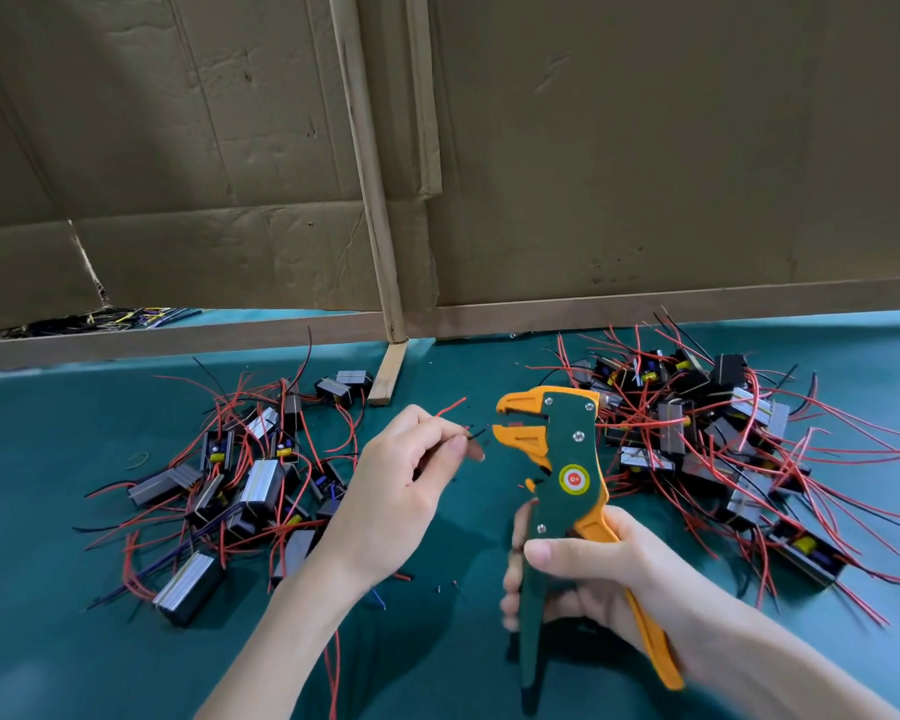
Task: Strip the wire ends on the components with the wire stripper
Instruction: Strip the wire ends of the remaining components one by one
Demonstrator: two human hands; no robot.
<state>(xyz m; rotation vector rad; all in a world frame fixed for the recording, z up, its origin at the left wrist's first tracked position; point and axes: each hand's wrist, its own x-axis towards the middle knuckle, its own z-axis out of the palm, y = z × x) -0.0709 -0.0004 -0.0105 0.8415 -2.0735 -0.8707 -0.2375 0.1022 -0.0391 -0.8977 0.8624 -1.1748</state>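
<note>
The left hand [401,470] pinches 2 wires, a red wire [450,407] and a black wire [476,434], between thumb and forefinger, their tips pointing right toward the wire stripper [567,459]. Its orange jaws stand apart and face left, just beside the black tip without touching it, while the right hand [593,579] wraps the unsqueezed handles. The left hand is nearer, so feeding rightward along the wire's axis looks the likely move.

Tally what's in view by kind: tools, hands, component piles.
Wire stripper: 1
Hands: 2, left hand pinching wire ends, right hand holding the stripper
Component piles: 2, left pile, right pile
Total: 5
Single components are too tangled to count.
</note>
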